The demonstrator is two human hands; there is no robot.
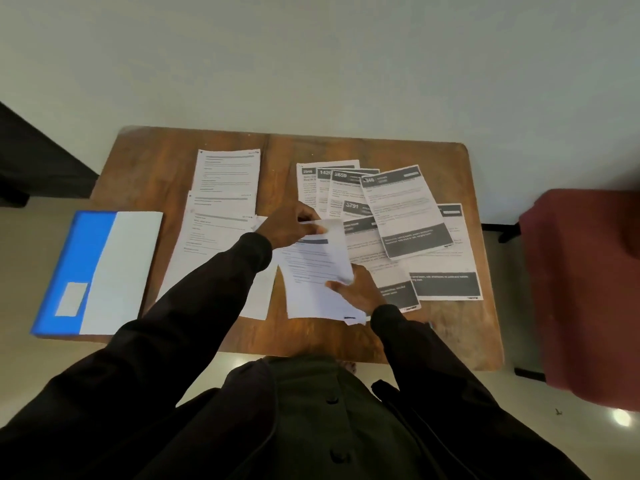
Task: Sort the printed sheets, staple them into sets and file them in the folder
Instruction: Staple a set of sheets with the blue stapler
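A thin set of white printed sheets [311, 271] lies at the middle of the wooden table [381, 337]. My left hand [289, 225] pinches the top sheet's upper edge, which curls up. My right hand [356, 289] grips the set's right edge with thumb on top. To the left lie overlapping text sheets [221, 216]. To the right, several sheets with dark numbered headers [405, 209] are fanned out. A blue and white folder [104, 271] lies shut at the table's left edge, partly overhanging it.
A dark red chair [585, 289] stands close to the table's right side. A pale wall runs behind the table. A dark object [31, 161] sits at the far left. Bare wood shows along the table's front edge and back left.
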